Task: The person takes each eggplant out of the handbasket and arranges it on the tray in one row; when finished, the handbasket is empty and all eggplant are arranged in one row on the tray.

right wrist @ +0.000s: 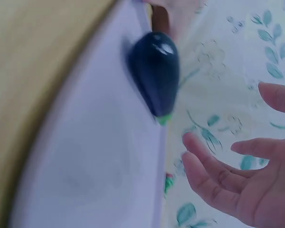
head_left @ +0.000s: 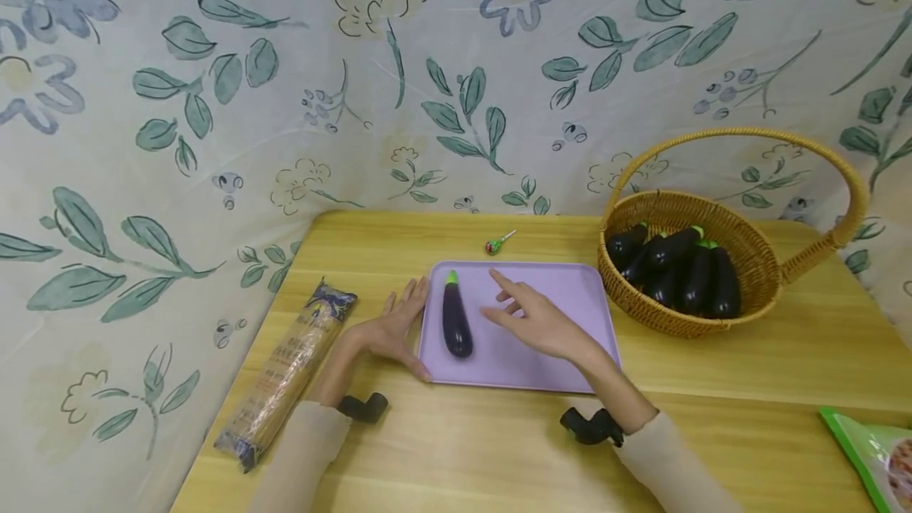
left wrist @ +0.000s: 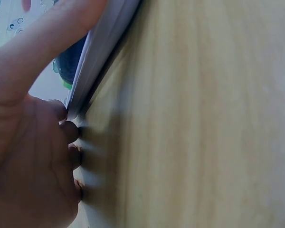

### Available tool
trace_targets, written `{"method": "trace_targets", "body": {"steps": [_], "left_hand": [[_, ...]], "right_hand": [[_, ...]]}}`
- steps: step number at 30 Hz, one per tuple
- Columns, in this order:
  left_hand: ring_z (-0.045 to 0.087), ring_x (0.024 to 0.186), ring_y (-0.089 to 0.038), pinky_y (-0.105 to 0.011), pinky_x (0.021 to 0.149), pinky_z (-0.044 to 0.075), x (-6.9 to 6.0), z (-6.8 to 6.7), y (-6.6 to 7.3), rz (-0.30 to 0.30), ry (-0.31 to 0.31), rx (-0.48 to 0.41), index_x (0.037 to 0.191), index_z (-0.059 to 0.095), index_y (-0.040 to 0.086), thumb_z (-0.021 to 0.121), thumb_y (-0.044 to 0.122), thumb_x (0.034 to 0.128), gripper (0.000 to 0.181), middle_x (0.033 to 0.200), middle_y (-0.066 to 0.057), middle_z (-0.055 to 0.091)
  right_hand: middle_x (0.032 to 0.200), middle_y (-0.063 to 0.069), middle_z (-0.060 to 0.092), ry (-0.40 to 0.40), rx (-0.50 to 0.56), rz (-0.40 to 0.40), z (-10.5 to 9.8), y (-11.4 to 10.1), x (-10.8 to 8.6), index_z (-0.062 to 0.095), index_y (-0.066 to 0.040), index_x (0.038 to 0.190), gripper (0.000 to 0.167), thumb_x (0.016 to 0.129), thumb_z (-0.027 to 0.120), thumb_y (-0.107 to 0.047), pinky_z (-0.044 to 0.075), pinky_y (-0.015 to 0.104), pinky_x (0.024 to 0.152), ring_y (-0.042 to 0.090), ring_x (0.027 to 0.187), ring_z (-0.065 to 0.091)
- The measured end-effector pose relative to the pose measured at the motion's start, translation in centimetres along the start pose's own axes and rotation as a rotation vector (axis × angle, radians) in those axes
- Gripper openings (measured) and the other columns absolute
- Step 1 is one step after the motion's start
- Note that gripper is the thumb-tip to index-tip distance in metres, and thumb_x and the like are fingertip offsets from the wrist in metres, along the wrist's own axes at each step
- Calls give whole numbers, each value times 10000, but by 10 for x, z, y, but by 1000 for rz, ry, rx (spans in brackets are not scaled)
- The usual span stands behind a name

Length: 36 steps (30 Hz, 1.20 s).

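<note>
A dark purple eggplant [head_left: 457, 319] with a green stem lies lengthwise on the left part of a lilac tray [head_left: 563, 291]. My left hand [head_left: 392, 328] rests at the tray's left edge, thumb at the near corner and fingers spread along the side. In the left wrist view, its fingertips meet the table beside the tray wall [left wrist: 107, 42]. Over the middle of the tray hovers my right hand [head_left: 537, 323], fingers loosely extended and holding nothing. The right wrist view shows this hand [right wrist: 256, 185] apart from the eggplant [right wrist: 154, 71].
A wicker basket [head_left: 641, 303] with a tall handle, holding several eggplants [head_left: 670, 248], stands right of the tray. Behind the tray lies a lollipop [head_left: 493, 246]. A long packet of noodles [head_left: 288, 378] is at the left, and a green bag [head_left: 872, 450] at the right edge.
</note>
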<state>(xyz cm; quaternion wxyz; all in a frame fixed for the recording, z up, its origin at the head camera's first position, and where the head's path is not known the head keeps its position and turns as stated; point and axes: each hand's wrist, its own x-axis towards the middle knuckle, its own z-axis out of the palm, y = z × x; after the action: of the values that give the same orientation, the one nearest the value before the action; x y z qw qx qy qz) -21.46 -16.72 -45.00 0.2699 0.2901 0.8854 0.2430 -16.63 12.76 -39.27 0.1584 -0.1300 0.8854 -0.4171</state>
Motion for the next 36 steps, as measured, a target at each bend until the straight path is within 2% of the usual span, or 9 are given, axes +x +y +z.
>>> {"method": "trace_targets", "body": {"steps": [5,9,15,22,29,33,36], "left_hand": [[-218,1586,-391,-631,1269,-139,0,0,0,3,-7,-11,1617,-171,3,980,480,618,1598,1703,-212,-216],[-211,1588,-394,-641,1269,-128,-1,-1,1,5,-6,-12,1616,-168,-5,976,494,619,1597,1704,-216,-212],[-216,1589,-381,-629,1272,-137,1,-2,2,1,-11,-11,1619,-172,8,970,506,627,1593,1707,-208,-212],[-215,1592,-366,-615,1276,-137,1,-3,4,-16,-8,-21,1625,-166,25,975,517,608,1606,1712,-191,-209],[-213,1594,-357,-608,1279,-136,1,-4,5,-18,-5,-26,1629,-159,32,976,516,605,1604,1713,-187,-206],[-210,1595,-356,-608,1279,-128,1,-4,4,-21,-3,-24,1630,-156,33,974,529,600,1607,1713,-182,-206],[-219,1594,-340,-596,1280,-136,1,-3,3,-23,-7,-26,1632,-159,48,973,529,603,1604,1714,-169,-212]], "right_hand": [[1482,221,550,47,-2,-16,-38,9,-14,228,-141,1661,759,1058,537,-484,519,562,1084,370,1273,606],[1480,215,544,95,-24,9,-68,14,-25,246,-131,1656,751,1060,538,-482,536,582,1047,396,1277,596],[1484,200,523,170,-31,67,-112,29,-42,212,-188,1668,737,1068,502,-504,509,582,1021,392,1301,555],[1583,297,386,258,-16,195,-156,59,-56,58,-269,1678,786,1059,413,-600,408,732,1024,527,1427,378],[1651,388,149,388,28,336,-178,91,-61,-74,-228,1663,836,1059,362,-607,321,816,1061,637,1460,238],[1680,366,-62,407,48,373,-181,104,-60,-135,-207,1645,840,1067,341,-586,310,813,1083,639,1469,219],[1677,332,-167,420,57,399,-180,110,-58,-152,-208,1640,843,1067,337,-585,300,812,1094,641,1465,220]]}}
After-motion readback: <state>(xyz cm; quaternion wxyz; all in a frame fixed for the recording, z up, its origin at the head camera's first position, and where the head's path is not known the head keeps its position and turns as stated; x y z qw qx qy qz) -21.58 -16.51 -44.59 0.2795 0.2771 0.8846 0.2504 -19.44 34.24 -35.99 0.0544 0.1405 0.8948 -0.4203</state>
